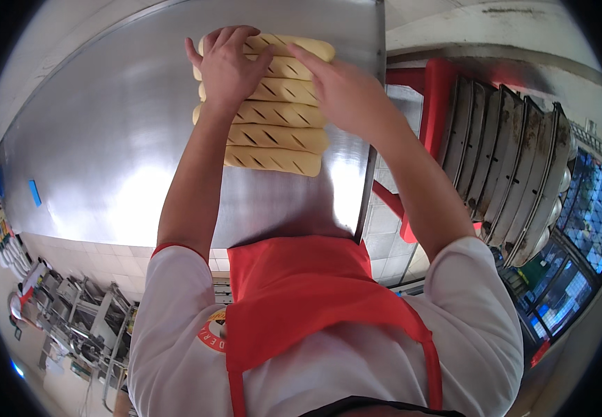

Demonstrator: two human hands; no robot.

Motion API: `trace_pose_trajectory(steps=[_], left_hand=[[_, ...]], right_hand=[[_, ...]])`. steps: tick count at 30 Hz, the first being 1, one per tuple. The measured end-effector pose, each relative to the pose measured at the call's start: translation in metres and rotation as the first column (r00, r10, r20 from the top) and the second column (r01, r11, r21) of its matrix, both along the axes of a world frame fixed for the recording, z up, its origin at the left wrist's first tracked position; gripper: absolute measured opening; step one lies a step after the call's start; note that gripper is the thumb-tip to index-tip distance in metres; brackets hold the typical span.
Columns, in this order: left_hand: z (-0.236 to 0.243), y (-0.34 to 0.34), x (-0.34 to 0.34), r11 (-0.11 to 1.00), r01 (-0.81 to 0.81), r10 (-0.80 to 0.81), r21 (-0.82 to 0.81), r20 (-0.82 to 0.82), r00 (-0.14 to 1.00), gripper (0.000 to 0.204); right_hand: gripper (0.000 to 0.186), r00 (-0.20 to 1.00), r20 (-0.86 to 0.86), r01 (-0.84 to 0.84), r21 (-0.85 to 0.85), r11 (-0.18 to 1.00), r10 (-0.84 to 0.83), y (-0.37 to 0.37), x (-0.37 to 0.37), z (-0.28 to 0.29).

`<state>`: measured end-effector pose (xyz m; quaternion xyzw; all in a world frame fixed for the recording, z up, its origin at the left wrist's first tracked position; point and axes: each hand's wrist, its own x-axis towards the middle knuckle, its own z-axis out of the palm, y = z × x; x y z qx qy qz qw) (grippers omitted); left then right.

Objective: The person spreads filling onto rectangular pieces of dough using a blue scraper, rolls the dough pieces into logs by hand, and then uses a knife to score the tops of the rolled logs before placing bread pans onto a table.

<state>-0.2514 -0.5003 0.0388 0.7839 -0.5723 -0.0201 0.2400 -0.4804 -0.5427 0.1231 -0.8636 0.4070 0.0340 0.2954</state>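
Several long, pale-yellow dough loaves (273, 137) lie side by side in a stack of rows on the metal table. Short diagonal slashes run along their tops. My left hand (230, 69) rests across the left part of the farthest loaves, its fingers spread and the thumb apart. My right hand (343, 89) comes in over their right ends, with the index finger reaching onto the farthest loaf (322, 50). The other right fingers are curled under and mostly hidden; whatever they hold cannot be made out.
The shiny metal table (99, 146) extends to the left, with a small blue strip (34, 193) on it. At right, beyond the table edge, dark-stained baking trays (502, 160) stand near a red plastic frame (440, 104). Metal equipment (89, 313) stands at lower left.
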Motion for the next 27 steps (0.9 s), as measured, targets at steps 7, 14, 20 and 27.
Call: trace_pose_trajectory(steps=[7,14,20,27], left_hand=[[0.0,-0.008,-0.016,0.999,0.015,-0.015,0.053,0.01,1.0,0.038],[0.004,-0.016,-0.043,0.995,0.054,-0.056,0.08,0.02,0.998,0.04],[0.047,0.059,-0.064,0.972,0.102,-0.17,-0.213,-0.33,0.929,0.04],[0.081,0.268,-0.14,0.962,0.185,0.264,0.199,-0.844,-0.467,0.058]], right_hand=[[0.06,1.0,-0.026,-0.006,0.012,1.0,0.006,0.001,-0.036,0.002],[0.062,0.999,-0.012,0.043,0.025,0.999,-0.043,-0.005,-0.048,-0.015],[0.072,0.977,0.046,0.195,0.221,0.956,-0.21,0.097,-0.13,0.06],[0.081,0.906,0.38,0.045,0.354,0.934,-0.187,0.26,-0.06,0.039]])
